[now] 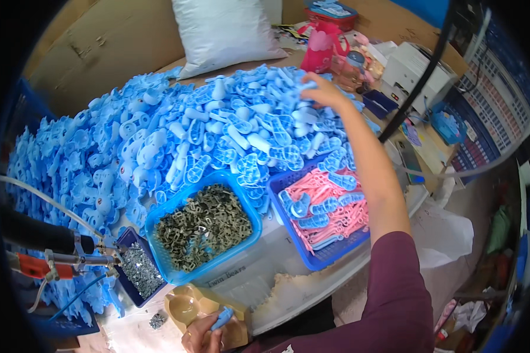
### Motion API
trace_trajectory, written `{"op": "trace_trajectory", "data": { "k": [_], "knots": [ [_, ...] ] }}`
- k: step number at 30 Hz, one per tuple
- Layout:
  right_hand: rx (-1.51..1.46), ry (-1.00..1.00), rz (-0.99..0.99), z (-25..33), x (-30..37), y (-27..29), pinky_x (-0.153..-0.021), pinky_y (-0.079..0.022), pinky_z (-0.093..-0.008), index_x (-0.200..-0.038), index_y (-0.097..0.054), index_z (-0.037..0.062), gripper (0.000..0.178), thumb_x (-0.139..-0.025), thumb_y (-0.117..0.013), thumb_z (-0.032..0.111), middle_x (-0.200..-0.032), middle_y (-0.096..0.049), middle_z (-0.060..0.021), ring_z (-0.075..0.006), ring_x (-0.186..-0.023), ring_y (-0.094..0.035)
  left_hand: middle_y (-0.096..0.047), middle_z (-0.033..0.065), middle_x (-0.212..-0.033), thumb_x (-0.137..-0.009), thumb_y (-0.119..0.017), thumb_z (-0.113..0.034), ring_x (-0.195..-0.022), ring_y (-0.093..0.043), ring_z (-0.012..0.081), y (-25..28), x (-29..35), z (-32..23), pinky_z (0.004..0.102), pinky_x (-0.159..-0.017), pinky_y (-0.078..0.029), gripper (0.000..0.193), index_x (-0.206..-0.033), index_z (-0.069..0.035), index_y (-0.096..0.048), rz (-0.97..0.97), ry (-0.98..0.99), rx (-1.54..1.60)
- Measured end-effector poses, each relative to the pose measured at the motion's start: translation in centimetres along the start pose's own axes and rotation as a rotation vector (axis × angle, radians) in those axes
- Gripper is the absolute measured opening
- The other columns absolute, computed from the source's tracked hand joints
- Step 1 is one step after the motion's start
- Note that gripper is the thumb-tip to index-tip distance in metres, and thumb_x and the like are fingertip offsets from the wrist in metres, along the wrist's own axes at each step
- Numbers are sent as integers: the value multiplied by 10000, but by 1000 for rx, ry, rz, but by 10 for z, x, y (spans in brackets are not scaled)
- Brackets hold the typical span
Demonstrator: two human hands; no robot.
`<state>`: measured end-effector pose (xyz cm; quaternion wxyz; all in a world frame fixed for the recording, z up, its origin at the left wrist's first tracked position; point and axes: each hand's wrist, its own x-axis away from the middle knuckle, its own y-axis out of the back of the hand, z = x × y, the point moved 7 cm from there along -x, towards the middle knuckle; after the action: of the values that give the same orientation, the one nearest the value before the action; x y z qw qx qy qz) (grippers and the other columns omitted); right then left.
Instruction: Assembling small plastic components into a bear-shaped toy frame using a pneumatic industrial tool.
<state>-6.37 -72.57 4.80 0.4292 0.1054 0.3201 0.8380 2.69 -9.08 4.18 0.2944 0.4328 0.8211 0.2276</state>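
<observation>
Near the bottom edge, my left hand (201, 336) is closed on a small blue plastic part (222, 318), held over a tan block (240, 336) with a rounded hollow. My right arm stretches across to the far right side of a big heap of blue plastic parts (218, 117). There my right hand (325, 93) has its fingers curled around a blue plastic piece (308, 86), blurred and partly covered. The heap mixes sole-shaped pieces, rounded shells and limb-like shapes.
A light-blue basket (254, 232) holds small dark metal pieces; a purple-blue basket (317, 263) holds pink and blue parts. Small screws fill a dark blue bin (136, 301) beside an air-hosed tool (70, 262). Behind stand a white sack (227, 35) and a pink jug (321, 50).
</observation>
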Motion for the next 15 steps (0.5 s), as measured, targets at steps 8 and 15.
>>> {"op": "trace_trajectory", "data": {
  "k": [8, 15],
  "knots": [
    [472, 423, -75, 115, 58, -76, -970, -516, -473, -1387, -580, 301, 636, -793, -752, 450, -1414, -559, -199, -382, -1188, -621, -740, 162, -1092, -973, -682, -122, -978, -719, 305, -4, 3, -4, 388, -868, -554, 200, -1145, -21, -703, 29, -47, -71],
    [-15, 454, -197, 105, 61, -18, -968, -523, -398, -1535, -438, 195, 765, -903, -696, 540, -1477, -524, -192, -321, -1216, -627, -734, 171, -1099, -970, -683, -102, -978, -715, 313, -2, 9, -4, 391, -861, -554, 198, -1150, -22, -697, 21, -28, -81]
  ]
}}
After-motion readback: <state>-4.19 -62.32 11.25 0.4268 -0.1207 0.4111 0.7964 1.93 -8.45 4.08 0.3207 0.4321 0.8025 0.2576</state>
